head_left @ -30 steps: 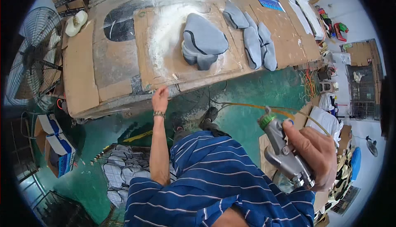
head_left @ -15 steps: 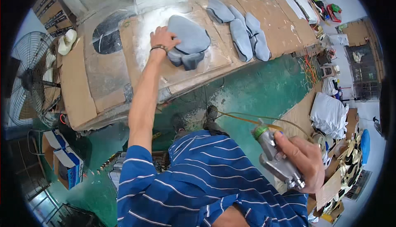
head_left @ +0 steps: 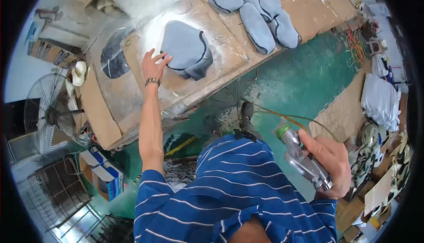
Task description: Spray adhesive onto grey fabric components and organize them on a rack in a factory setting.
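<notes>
Left hand (head_left: pixel 154 65) spread beside grey piece (head_left: pixel 185 53); right hand (head_left: pixel 329 159) apparently grips spray gun (head_left: pixel 302 159).

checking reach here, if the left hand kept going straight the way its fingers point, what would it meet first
Most likely the grey-blue curved fabric piece on the dusty cardboard-covered workbench. The left hand has its fingers spread toward that piece's near edge; whether they already touch is unclear.
</notes>
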A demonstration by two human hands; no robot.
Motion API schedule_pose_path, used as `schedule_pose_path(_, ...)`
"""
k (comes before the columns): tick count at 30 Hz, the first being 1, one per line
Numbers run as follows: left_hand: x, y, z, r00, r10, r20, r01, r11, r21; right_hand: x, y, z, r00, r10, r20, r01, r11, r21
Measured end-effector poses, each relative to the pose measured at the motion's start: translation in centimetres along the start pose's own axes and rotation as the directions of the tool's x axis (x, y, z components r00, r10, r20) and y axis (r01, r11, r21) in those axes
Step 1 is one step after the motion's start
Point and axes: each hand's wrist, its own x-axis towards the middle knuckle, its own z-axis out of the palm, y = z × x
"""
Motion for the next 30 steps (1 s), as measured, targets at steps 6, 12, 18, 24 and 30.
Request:
schedule_pose_path(6,-2.3,-0.8,1.4,0.991,0.008,-0.135,0.002,0.997,0.076,1.6,4.2,-1.9,0.991,0.045,-0.128,-0.042,0.999,0.028)
schedule_pose_path(12,-3.7,-0.2,2.7,0.972,-0.012,-0.236,0.025,0.998,0.050,4.9,6.5,-2.7,0.992,0.024,-0.126,-0.008,0.992,0.128)
schedule_pose_path(18,-3.1,0.5,2.6,0.970,-0.179,-0.163,0.176,0.984,-0.033,8.2,5.2,-2.0,0.989,0.005,-0.149,0.016,0.991,0.136)
schedule_pose_path(24,-3.6,-0.1,1.6,0.783,-0.622,-0.004,0.132,0.173,-0.976,9.5,2.5,-2.2,0.983,-0.089,-0.160,0.094,0.995,0.025)
schedule_pose_path(30,-10.7,0.4,0.4,0.824,-0.566,-0.006,0.136,0.208,-0.969,7.8,1.4,-3.4,0.987,-0.161,-0.004,0.161,0.986,-0.029)
